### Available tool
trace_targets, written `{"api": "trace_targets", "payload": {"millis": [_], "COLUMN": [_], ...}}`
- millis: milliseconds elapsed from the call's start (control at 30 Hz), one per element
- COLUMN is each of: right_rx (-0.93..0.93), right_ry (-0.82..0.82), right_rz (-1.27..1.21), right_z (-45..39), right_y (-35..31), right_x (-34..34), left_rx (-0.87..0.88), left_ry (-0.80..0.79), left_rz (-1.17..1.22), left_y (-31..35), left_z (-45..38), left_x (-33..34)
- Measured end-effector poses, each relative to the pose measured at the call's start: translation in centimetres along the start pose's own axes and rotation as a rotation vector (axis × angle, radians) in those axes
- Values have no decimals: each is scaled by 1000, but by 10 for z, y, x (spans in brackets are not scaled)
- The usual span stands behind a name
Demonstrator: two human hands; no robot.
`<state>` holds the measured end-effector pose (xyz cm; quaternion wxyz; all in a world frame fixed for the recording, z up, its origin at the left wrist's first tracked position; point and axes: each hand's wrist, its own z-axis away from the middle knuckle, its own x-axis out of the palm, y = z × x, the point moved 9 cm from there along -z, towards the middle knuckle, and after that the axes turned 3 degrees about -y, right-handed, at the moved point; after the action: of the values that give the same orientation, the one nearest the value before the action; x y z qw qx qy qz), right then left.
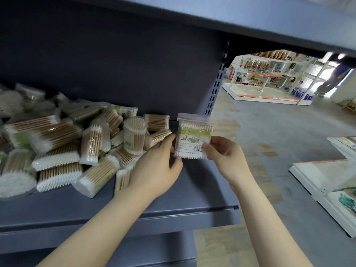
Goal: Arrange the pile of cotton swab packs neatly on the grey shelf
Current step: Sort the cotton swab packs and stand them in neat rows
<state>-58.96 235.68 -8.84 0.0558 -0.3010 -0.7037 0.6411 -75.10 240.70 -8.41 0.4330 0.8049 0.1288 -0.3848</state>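
The cotton swab pack [193, 138] stood upright between 2 hands, swabs vertical. The left hand [156, 166] pinched its left edge, the right hand [224, 153] its lower right corner; the pile [63, 143] lay left of both.

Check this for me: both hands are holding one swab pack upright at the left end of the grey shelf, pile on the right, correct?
Sides are swapped. The head view shows the left hand and right hand holding the swab pack upright at the grey shelf's right end, with the pile on the left.

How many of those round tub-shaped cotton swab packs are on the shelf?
1 clearly: a clear round plastic tub of wooden-stick swabs standing upright at the pile's right edge. Blurred rounded packs at the far left may be more; others could lie buried.
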Motion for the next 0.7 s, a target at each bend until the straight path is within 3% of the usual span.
{"api": "trace_targets", "payload": {"millis": [133, 700], "right_rx": [-40, -24], "right_ry": [-29, -98], "right_rz": [-2, -50], "right_z": [1, 2], "right_y": [-8, -6], "right_x": [6, 19], "left_rx": [7, -63], "left_ry": [5, -85], "left_rz": [95, -33], "left_y": [-1, -16], "left_z": [0, -2], "left_x": [3, 5]}}
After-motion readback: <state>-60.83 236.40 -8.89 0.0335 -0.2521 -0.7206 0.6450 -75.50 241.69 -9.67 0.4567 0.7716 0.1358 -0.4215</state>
